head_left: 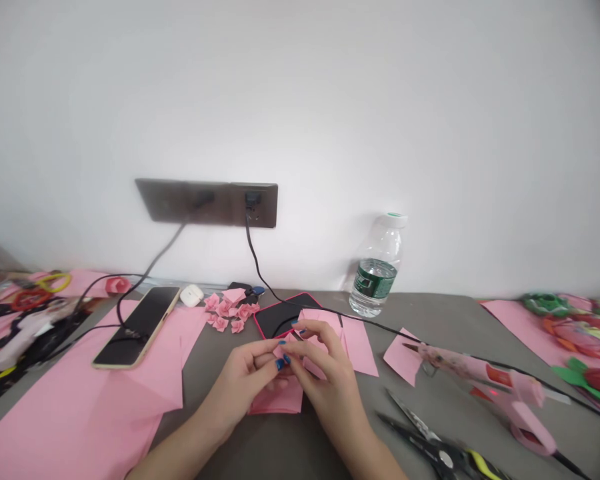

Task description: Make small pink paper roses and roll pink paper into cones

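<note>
My left hand and my right hand meet at the fingertips over the middle of the table. Pinched between them is a small piece of pink paper, mostly covered by the fingers. Both hands are closed, thumbs close together. Beneath them lies a square of pink paper, and more pink paper sheets spread out behind my right hand. A cluster of small pink paper roses sits beyond my left hand. Just past the fingertips is a red-edged phone, partly hidden.
Right of my hands are open scissors, a pink glue gun with a cable, and a pink paper square. A water bottle stands by the wall. On the left, a phone and earbud case lie near large pink sheets.
</note>
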`<state>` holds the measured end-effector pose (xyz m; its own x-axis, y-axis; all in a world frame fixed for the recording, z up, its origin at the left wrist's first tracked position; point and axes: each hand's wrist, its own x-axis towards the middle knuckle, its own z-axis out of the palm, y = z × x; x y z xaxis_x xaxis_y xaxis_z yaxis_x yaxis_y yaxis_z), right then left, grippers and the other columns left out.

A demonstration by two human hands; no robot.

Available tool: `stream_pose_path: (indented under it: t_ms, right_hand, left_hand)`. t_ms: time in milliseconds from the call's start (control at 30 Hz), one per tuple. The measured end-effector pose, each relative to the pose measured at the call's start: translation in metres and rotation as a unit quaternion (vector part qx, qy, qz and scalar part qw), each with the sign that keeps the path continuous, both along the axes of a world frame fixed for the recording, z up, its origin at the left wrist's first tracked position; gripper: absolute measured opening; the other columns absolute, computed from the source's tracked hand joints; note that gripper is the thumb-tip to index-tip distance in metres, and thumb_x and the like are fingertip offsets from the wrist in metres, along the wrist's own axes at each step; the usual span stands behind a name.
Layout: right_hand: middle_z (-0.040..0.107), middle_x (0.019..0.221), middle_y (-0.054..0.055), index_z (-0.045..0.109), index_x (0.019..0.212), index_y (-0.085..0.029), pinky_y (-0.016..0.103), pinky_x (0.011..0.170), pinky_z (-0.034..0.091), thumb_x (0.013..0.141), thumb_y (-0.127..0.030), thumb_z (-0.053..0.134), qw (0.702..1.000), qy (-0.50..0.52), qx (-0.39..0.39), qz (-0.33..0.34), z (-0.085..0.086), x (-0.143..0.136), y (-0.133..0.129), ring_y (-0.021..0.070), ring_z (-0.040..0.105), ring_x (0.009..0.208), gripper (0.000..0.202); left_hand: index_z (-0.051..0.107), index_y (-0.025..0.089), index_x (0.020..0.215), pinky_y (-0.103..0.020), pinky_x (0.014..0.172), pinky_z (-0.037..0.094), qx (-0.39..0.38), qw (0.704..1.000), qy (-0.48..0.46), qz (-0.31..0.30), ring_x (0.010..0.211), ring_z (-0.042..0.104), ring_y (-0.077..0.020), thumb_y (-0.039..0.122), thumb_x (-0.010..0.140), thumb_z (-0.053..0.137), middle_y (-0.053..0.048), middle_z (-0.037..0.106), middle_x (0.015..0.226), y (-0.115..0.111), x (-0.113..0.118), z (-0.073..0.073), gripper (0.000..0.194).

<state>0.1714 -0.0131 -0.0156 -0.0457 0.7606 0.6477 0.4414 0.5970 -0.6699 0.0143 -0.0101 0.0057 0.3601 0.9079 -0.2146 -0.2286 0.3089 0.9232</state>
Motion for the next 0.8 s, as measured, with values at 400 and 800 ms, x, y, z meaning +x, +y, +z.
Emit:
stream_pose_path:
  t_ms: [400, 800]
  right_hand:
    - [0.059, 0.110, 0.007, 0.067, 0.086, -0.027, 0.034, 0.084, 0.051, 0.087, -0.009, 0.060, 1.000, -0.010, -0.015, 0.018, -0.0013, 0.0026, 0.0004, 0.0221, 0.061, 0.101, 0.019]
    - [0.062, 0.107, 0.006, 0.066, 0.087, -0.026, 0.032, 0.086, 0.050, 0.090, -0.018, 0.060, 0.995, 0.054, -0.056, 0.058, 0.0082, 0.0046, -0.0027, 0.0219, 0.060, 0.104, 0.010]
  left_hand:
    - [0.075, 0.021, 0.114, -0.030, 0.080, 0.058, 0.015, 0.999, -0.025, 0.021, 0.086, 0.071, -0.0209, 0.046, 0.076, 0.079, -0.009, 0.076, 0.101, -0.0012, -0.0006, -0.0004, 0.046]
    - [0.072, 0.021, 0.119, -0.034, 0.086, 0.058, 0.054, 0.998, -0.014, 0.011, 0.096, 0.072, -0.0249, 0.046, 0.086, 0.070, -0.011, 0.077, 0.108, -0.0010, -0.0034, 0.0025, 0.042]
